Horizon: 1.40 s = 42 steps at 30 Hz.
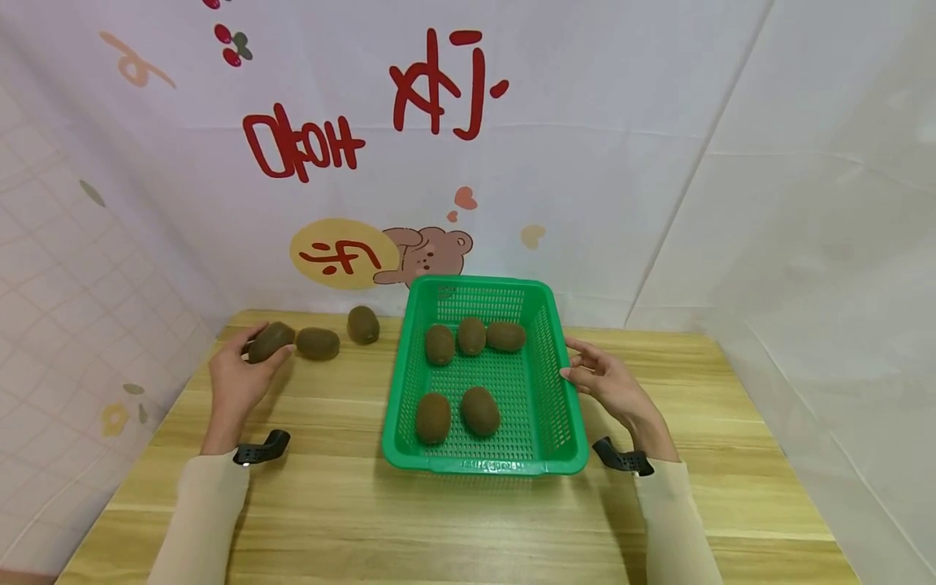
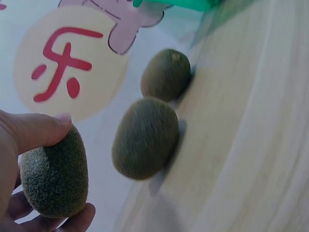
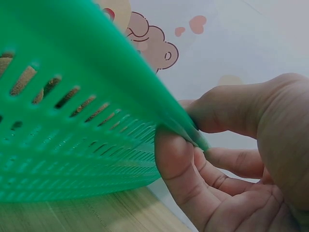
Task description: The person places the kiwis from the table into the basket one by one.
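My left hand (image 1: 237, 386) grips a brown fuzzy kiwi (image 1: 270, 342) at the table's far left, with the thumb on one side and fingers curled around the other. Just right of it lies a second kiwi (image 1: 318, 344), and a third kiwi (image 1: 363, 324) sits farther back; the left wrist view shows this pair close together. A green plastic basket (image 1: 398, 378) stands at the middle, holding several kiwis (image 1: 480, 411). On its right side, my right hand (image 1: 617, 390) pinches the rim between thumb and fingers, as the right wrist view (image 3: 181, 128) shows.
The wooden table (image 1: 322, 520) runs back to a white printed cloth (image 1: 585, 162) hanging behind the basket. More light cloth (image 1: 834, 325) bounds the right side, and a patterned sheet (image 1: 73, 325) bounds the left. Black wrist mounts (image 1: 261, 448) sit on both wrists.
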Motion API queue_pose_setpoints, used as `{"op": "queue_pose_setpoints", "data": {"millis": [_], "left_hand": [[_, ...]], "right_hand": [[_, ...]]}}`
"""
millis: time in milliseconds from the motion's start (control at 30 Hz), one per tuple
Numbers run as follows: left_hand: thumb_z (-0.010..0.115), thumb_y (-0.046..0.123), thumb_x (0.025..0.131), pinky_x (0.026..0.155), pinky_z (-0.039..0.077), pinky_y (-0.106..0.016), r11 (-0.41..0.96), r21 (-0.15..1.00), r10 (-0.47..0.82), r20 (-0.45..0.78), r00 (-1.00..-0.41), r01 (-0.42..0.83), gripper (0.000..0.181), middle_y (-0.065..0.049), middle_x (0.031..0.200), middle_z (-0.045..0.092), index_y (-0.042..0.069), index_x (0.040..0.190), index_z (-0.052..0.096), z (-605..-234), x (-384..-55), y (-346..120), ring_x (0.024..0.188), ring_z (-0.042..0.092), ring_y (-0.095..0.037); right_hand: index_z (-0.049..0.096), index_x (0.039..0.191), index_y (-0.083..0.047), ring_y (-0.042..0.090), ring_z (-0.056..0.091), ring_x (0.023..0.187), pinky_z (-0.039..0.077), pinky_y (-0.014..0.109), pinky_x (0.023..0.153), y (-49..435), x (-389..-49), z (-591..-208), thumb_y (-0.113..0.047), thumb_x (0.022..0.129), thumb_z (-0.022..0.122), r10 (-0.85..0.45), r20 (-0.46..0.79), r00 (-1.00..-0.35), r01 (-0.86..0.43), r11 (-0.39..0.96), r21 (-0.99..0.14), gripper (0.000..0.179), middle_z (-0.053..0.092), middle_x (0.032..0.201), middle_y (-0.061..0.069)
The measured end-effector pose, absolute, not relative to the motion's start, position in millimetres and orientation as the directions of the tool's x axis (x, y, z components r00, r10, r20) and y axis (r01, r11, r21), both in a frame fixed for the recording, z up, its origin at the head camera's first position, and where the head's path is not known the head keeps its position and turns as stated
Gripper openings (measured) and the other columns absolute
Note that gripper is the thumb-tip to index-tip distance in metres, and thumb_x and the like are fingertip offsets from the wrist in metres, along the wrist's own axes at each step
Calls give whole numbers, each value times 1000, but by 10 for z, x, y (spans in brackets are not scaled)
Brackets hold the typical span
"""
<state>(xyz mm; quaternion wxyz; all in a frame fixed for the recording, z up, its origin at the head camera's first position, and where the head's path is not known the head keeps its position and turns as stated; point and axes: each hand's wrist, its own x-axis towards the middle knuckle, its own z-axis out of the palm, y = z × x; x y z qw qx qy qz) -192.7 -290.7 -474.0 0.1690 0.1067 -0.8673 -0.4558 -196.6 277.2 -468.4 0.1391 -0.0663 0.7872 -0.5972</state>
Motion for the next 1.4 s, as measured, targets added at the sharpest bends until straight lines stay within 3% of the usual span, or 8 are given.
{"op": "queue_pose_setpoints", "data": {"millis": [333, 567, 867, 1200, 1400], "left_hand": [[78, 40, 91, 79, 43, -16, 551, 834, -318, 224, -921, 13, 63, -12, 149, 56, 19, 147, 58, -4568, -1879, -2654, 125, 55, -30], [81, 32, 90, 79, 43, -12, 533, 842, -295, 275, -915, 81, 60, -13, 144, 61, 17, 145, 61, -4484, -1902, -2486, 122, 58, -28], [84, 28, 87, 80, 45, -10, 471, 872, -293, 299, -908, 135, 58, -8, 141, 64, 20, 141, 65, -4394, -1900, -2291, 109, 55, -6], [83, 22, 88, 84, 50, -9, 372, 909, -259, 298, -919, 190, 57, -8, 141, 63, 17, 141, 64, -4277, -1924, -2074, 116, 61, -16], [84, 18, 87, 85, 51, -9, 318, 917, -245, 324, -914, 240, 56, -10, 140, 63, 13, 140, 65, -4236, -1938, -1943, 110, 64, -9]], "right_hand": [[35, 161, -20, 16, 61, 103, 56, 29, 90, 2766, -1963, -4671, -24, 99, 70, -269, -136, -953, 63, 263, -963, 71, 50, 113, 7], [34, 161, -17, 16, 61, 104, 56, 29, 89, 2779, -1975, -4683, -22, 100, 69, -273, -127, -953, 54, 259, -964, 71, 50, 113, 7], [34, 161, -15, 16, 61, 103, 56, 27, 89, 2773, -1980, -4684, -21, 100, 68, -275, -122, -954, 48, 260, -964, 70, 50, 113, 8], [33, 161, -16, 16, 61, 104, 55, 27, 91, 2785, -1971, -4681, -23, 100, 69, -271, -129, -954, 51, 278, -959, 71, 51, 114, 9], [33, 161, -15, 13, 61, 99, 55, 26, 88, 2775, -1977, -4678, -22, 100, 69, -270, -132, -954, 57, 268, -962, 71, 50, 113, 8]]}}
